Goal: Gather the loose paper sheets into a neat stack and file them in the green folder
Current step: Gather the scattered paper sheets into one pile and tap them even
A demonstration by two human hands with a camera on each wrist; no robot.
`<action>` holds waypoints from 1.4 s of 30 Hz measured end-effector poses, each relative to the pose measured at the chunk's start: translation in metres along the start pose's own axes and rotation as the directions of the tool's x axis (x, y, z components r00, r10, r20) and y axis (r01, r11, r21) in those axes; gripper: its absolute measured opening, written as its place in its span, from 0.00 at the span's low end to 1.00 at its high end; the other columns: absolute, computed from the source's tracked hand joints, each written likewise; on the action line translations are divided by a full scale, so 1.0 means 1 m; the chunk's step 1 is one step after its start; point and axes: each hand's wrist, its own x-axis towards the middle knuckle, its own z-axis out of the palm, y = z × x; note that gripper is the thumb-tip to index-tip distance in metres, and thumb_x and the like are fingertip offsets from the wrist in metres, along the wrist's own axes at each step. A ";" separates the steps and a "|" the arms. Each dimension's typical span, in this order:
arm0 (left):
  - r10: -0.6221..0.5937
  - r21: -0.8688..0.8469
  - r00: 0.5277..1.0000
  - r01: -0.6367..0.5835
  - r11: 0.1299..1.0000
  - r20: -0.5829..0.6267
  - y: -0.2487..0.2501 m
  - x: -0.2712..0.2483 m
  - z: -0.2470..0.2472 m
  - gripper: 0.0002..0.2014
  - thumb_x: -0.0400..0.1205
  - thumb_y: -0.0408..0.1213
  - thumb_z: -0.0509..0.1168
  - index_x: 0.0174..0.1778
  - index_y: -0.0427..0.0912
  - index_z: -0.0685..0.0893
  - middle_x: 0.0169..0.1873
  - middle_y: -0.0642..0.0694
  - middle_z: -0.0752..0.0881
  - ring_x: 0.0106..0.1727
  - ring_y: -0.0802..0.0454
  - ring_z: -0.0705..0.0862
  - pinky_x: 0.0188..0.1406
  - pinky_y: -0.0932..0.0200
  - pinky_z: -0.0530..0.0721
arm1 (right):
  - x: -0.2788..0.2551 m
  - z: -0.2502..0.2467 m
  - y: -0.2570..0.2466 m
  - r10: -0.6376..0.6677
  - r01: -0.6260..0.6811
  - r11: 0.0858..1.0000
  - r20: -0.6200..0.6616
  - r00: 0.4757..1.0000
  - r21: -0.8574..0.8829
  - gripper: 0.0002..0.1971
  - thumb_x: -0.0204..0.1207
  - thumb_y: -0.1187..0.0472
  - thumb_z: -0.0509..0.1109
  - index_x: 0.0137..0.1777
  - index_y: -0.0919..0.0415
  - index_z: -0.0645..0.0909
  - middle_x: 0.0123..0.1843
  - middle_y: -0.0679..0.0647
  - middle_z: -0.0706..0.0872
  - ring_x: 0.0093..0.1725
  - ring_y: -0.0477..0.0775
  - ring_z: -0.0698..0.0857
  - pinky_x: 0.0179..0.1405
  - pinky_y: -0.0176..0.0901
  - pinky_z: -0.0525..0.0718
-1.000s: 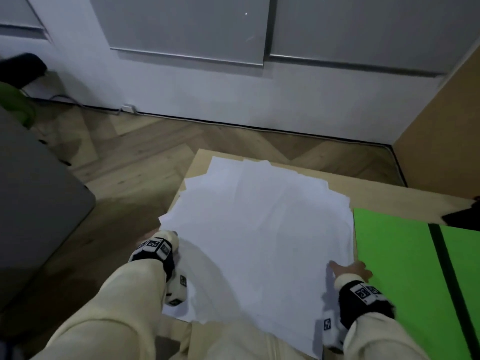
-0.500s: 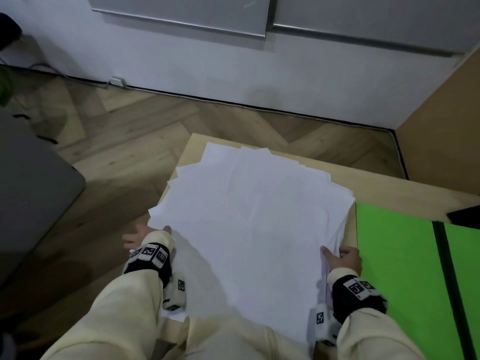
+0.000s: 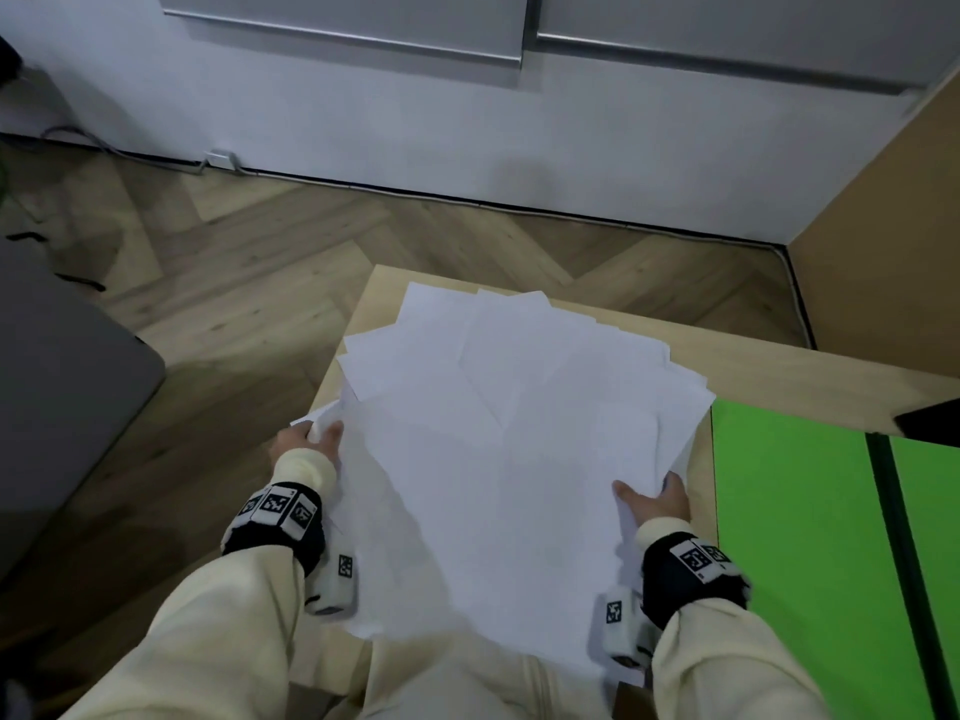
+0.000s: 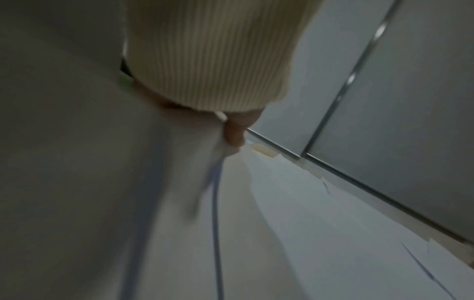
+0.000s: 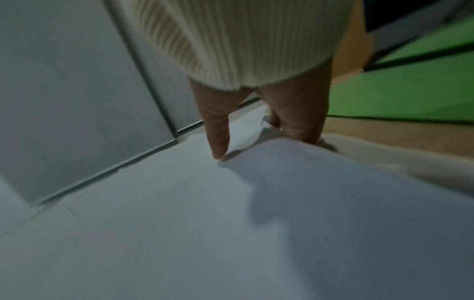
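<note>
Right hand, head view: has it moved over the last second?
Yes. The right hand has drawn left, away from the green folder, its thumb now on top of the paper sheets.

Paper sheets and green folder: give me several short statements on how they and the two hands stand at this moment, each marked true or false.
1. The paper sheets lie fanned out, edges uneven. True.
2. The green folder lies left of the sheets. False: it lies to their right.
3. The left hand grips the sheets' left edge. True.
4. The sheets are already inside the folder. False: they are on the wooden table, beside it.
5. The right hand rests on the folder. False: it holds the sheets' right edge, thumb on top.
</note>
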 end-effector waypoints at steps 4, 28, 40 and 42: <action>-0.017 -0.003 0.999 0.017 1.000 -0.031 0.000 -0.001 -0.013 0.30 0.75 0.51 0.70 0.68 0.35 0.80 0.66 0.33 0.83 0.69 0.34 0.79 0.70 0.44 0.77 | 0.006 0.006 0.003 -0.105 0.113 0.992 0.142 0.984 -0.048 0.32 0.76 0.63 0.69 0.79 0.68 0.63 0.79 0.63 0.69 0.79 0.62 0.68 0.80 0.52 0.64; -0.045 -0.228 0.998 0.056 0.972 0.054 -0.024 -0.021 -0.009 0.28 0.66 0.39 0.80 0.61 0.35 0.83 0.61 0.36 0.86 0.61 0.36 0.84 0.63 0.48 0.81 | -0.020 0.011 -0.009 -0.025 0.017 0.996 0.103 0.994 0.087 0.18 0.71 0.71 0.73 0.60 0.79 0.79 0.52 0.63 0.84 0.50 0.62 0.83 0.53 0.45 0.78; -0.245 -0.417 0.958 0.287 0.862 0.152 -0.024 -0.053 0.034 0.48 0.66 0.41 0.80 0.79 0.34 0.63 0.71 0.34 0.78 0.69 0.36 0.79 0.72 0.46 0.75 | -0.021 -0.019 0.009 0.006 -0.007 1.000 0.077 0.997 0.008 0.27 0.69 0.74 0.74 0.69 0.73 0.73 0.69 0.68 0.80 0.68 0.67 0.80 0.70 0.50 0.73; -0.226 -0.333 0.959 0.271 0.903 0.169 -0.024 -0.054 0.044 0.40 0.72 0.37 0.75 0.77 0.32 0.65 0.70 0.32 0.78 0.70 0.33 0.78 0.73 0.45 0.73 | -0.029 -0.009 0.008 -0.014 0.009 0.999 0.115 0.993 0.043 0.28 0.69 0.74 0.75 0.70 0.73 0.72 0.70 0.67 0.80 0.69 0.66 0.79 0.70 0.50 0.73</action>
